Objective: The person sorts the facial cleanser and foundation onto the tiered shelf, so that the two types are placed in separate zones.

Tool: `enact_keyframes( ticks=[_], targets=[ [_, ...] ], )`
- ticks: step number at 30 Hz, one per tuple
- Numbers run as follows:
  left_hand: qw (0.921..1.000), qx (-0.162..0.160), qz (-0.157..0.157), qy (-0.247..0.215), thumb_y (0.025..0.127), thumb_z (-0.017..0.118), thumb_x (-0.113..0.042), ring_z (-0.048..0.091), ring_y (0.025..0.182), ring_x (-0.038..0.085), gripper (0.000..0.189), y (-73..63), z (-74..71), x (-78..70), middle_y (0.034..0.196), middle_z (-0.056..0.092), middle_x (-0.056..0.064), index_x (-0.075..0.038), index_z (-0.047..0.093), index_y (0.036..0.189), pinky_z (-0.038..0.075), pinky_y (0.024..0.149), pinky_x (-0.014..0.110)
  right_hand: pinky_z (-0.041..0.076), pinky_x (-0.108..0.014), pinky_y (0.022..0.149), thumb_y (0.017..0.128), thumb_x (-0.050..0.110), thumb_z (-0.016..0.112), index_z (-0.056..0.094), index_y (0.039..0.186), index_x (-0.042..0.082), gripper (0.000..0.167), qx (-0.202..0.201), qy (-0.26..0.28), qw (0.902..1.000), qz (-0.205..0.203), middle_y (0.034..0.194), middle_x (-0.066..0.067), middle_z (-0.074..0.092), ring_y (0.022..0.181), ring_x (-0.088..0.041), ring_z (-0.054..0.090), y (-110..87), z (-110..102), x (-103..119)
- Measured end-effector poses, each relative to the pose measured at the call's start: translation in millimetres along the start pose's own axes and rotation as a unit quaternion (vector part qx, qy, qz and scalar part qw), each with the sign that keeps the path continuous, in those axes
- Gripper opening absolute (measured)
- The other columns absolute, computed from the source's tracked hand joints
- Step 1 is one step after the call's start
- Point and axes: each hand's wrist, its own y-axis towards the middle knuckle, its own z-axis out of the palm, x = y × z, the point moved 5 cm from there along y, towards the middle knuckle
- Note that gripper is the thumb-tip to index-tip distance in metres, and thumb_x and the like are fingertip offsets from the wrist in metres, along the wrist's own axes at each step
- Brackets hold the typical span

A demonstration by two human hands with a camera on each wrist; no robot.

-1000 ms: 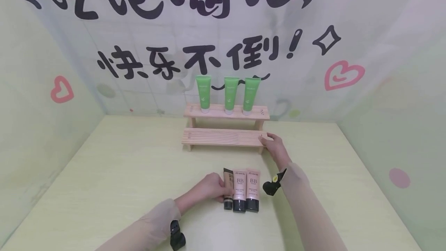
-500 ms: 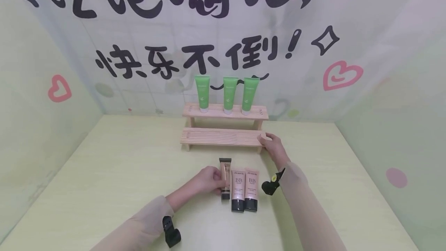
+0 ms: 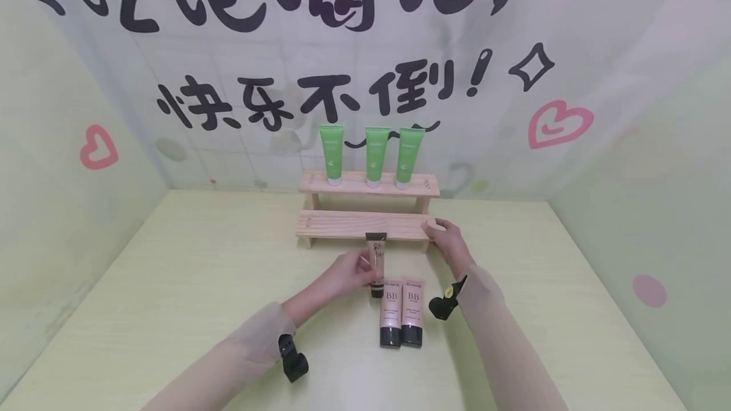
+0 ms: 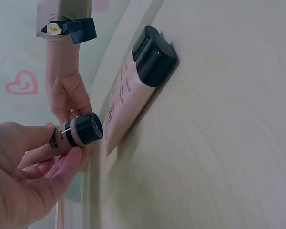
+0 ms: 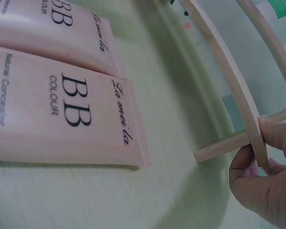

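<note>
My left hand [image 3: 346,273] pinches a small beige tube with a black cap [image 3: 376,264] between thumb and fingers. The tube stands nearly upright, cap down, its black top end overlapping the front edge of the lower step in the head view. In the left wrist view its black cap [image 4: 89,128] faces the camera. My right hand [image 3: 451,245] grips the right end of the lower step of a two-step wooden stand [image 3: 354,226], thumb on top and fingers curled underneath. Two pink BB cream tubes [image 3: 391,313] lie side by side on the table, black caps toward me.
Three green tubes [image 3: 375,156] stand in a row on the stand's upper step. The pale table [image 3: 228,259] meets printed cloth walls at the back and sides. A black wrist camera [image 3: 294,359] hangs at the left sleeve.
My left hand has lifted the beige tube from beside the pink tubes and moved it forward toward the stand, tilting it upright. The right hand keeps its grip on the stand.
</note>
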Motion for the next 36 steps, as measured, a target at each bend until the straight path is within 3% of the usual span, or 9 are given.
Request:
enact_keyframes(
  ticks=[4,16,25,36],
  targets=[
    [0.9996,-0.016,0.02,0.008,0.083,0.065,-0.02,0.061,0.078,0.014,0.036,11.2,-0.5,-10.1,0.091,0.064,0.008,-0.004,0.053,0.112,0.054,0.066,0.024,0.032,-0.038,0.111,0.094,0.02,0.049,0.021,0.142,-0.001,0.06,0.001,0.001,1.0,-0.001,0.141,-0.022,0.035,0.127,-0.029,0.041,0.3,-1.0,0.4],
    [0.9972,-0.059,0.047,-0.008,0.085,0.063,-0.02,0.062,0.092,0.021,0.034,40.5,-0.2,-30.8,0.101,0.064,0.011,-0.008,0.05,0.114,0.055,0.076,0.026,0.033,-0.038,0.11,0.094,0.015,0.048,0.019,0.142,-0.005,0.059,0.015,0.031,0.9993,-0.013,0.14,-0.026,0.035,0.126,-0.03,0.041,1.5,1.9,-0.7],
    [0.9935,-0.1,0.044,-0.032,0.087,0.06,-0.02,0.06,0.102,0.024,0.043,58.8,-4.2,-38.3,0.111,0.06,0.012,-0.008,0.045,0.125,0.054,0.083,0.029,0.034,-0.037,0.11,0.094,0.016,0.048,0.018,0.142,-0.004,0.06,0.017,0.038,0.9991,-0.007,0.139,-0.026,0.036,0.121,-0.026,0.042,3.0,0.7,-0.3],
    [0.9903,-0.113,0.072,-0.037,0.088,0.059,-0.018,0.058,0.106,0.022,0.045,83.2,2.0,-46.4,0.115,0.058,0.01,-0.011,0.043,0.13,0.052,0.089,0.028,0.03,-0.039,0.112,0.094,0.018,0.049,0.015,0.143,-0.003,0.063,0.02,0.035,0.9992,0.007,0.143,-0.026,0.029,0.131,-0.033,0.036,-1.0,-0.8,-0.8]
  ],
)
